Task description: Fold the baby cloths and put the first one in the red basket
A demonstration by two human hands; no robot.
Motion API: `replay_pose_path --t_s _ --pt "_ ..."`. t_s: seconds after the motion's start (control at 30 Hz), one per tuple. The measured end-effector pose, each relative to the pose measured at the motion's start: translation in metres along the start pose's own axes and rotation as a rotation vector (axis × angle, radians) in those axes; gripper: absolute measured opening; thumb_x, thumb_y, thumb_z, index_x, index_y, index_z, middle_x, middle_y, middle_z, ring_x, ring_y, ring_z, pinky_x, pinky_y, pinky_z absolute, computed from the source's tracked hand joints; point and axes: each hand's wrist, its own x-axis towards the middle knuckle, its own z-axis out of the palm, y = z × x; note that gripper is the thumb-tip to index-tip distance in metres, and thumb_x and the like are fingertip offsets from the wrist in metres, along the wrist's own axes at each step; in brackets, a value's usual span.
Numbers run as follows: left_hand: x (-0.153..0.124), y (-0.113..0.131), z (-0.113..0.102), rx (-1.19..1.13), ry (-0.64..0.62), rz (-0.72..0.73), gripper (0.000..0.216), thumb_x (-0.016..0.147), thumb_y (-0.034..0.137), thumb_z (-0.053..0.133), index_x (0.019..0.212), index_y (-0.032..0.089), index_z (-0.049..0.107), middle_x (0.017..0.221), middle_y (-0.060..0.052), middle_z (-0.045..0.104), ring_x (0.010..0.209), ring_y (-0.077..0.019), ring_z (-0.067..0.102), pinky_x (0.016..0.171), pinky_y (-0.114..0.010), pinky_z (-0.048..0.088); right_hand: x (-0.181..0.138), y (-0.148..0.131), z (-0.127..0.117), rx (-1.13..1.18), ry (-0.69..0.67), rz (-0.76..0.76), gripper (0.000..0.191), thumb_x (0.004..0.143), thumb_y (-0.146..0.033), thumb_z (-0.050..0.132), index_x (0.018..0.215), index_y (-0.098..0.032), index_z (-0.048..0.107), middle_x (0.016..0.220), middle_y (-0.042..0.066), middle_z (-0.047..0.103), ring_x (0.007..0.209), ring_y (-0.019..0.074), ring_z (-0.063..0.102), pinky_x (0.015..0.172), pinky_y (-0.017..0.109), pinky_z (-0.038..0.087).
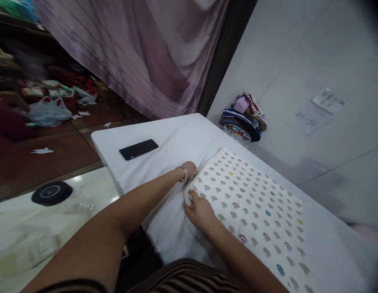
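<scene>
A person stood at a desk (176, 134) covered in a plain white sheet, both bare arms reaching forward over its near edge. A folded mushroom-print cloth (247, 203), cream with small grey, red and blue mushrooms, lay flat on the desk, stretching from the middle toward the near right corner. The left hand (189, 169), with a thin bracelet (183, 173) at the wrist, rested at the cloth's far left corner with its fingers curled against the layered edge; I could not tell whether that grip had closed on the fabric or only pressed beside it. The right hand (201, 211) sat on the cloth's near left corner, its grip closed around the stacked folds there, thumb on top and fingertips tucked round the edge. A black phone (138, 149) lay face up near the desk's far left corner, well apart from both hands. A pile of folded clothes (244, 118) in mixed colours sat by the far right edge, against a pale wall. A mauve striped curtain (140, 53) hung beyond the far edge. Left of the desk, a lower white surface (94, 187) carried a round black disc (51, 192).
</scene>
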Motion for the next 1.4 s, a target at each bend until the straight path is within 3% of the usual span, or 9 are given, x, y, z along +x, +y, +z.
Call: replay_pose_path --t_s 0.2,0.33,0.5,0.8,1.03,1.4 --pt "-0.003 -0.008 -0.001 0.013 -0.064 -0.011 0.021 0.065 0.019 0.056 0.079 0.013 0.070 0.069 -0.007 0.070 0.061 -0.0147 0.062 0.059 -0.022 0.048 -0.001 -0.001 0.001 -0.025 -0.018 0.004 0.045 0.084 -0.032 0.042 0.126 -0.018 0.041 0.088 0.009 0.067 0.077 0.0226 0.061 0.063 0.028 0.035" --pt "-0.008 -0.009 -0.002 -0.010 -0.044 -0.017 0.022 0.066 0.020 0.055 0.082 0.014 0.069 0.071 -0.007 0.070 0.061 -0.0143 0.062 0.058 -0.021 0.047 -0.002 -0.001 0.001 -0.033 -0.014 -0.008 0.044 0.083 -0.032 0.042 0.125 -0.017 0.042 0.086 0.009 0.067 0.076 0.0227 0.061 0.061 0.028 0.035" --pt "-0.014 -0.009 0.002 -0.092 -0.061 -0.045 0.027 0.073 0.027 0.050 0.089 0.014 0.067 0.076 -0.007 0.070 0.055 -0.0110 0.060 0.051 -0.018 0.045 -0.002 0.000 0.001 -0.022 -0.012 -0.006 0.044 0.084 -0.033 0.042 0.125 -0.017 0.042 0.086 0.009 0.067 0.076 0.0223 0.061 0.062 0.028 0.035" --pt "-0.020 -0.012 0.002 -0.151 -0.028 -0.041 0.039 0.079 0.043 0.044 0.087 0.014 0.068 0.070 -0.006 0.069 0.055 -0.0125 0.059 0.050 -0.019 0.042 -0.002 -0.002 0.002 -0.021 -0.002 -0.016 0.041 0.084 -0.031 0.043 0.123 -0.018 0.043 0.089 0.008 0.067 0.076 0.0210 0.061 0.063 0.027 0.036" --pt "-0.017 -0.012 0.004 -0.167 -0.028 -0.041 0.030 0.074 0.035 0.051 0.086 0.015 0.069 0.073 -0.006 0.069 0.058 -0.0129 0.059 0.051 -0.019 0.042 -0.002 -0.002 0.001 -0.049 -0.003 -0.018 0.041 0.084 -0.032 0.043 0.122 -0.018 0.044 0.087 0.008 0.067 0.075 0.0209 0.061 0.060 0.027 0.034" --pt "-0.017 -0.017 0.004 -0.217 -0.071 -0.032 0.029 0.078 0.029 0.047 0.094 0.016 0.067 0.077 -0.007 0.070 0.060 -0.0118 0.061 0.052 -0.017 0.044 -0.002 0.000 0.005 -0.036 0.010 -0.027 0.042 0.084 -0.032 0.043 0.124 -0.017 0.044 0.087 0.009 0.067 0.074 0.0210 0.061 0.062 0.027 0.036"
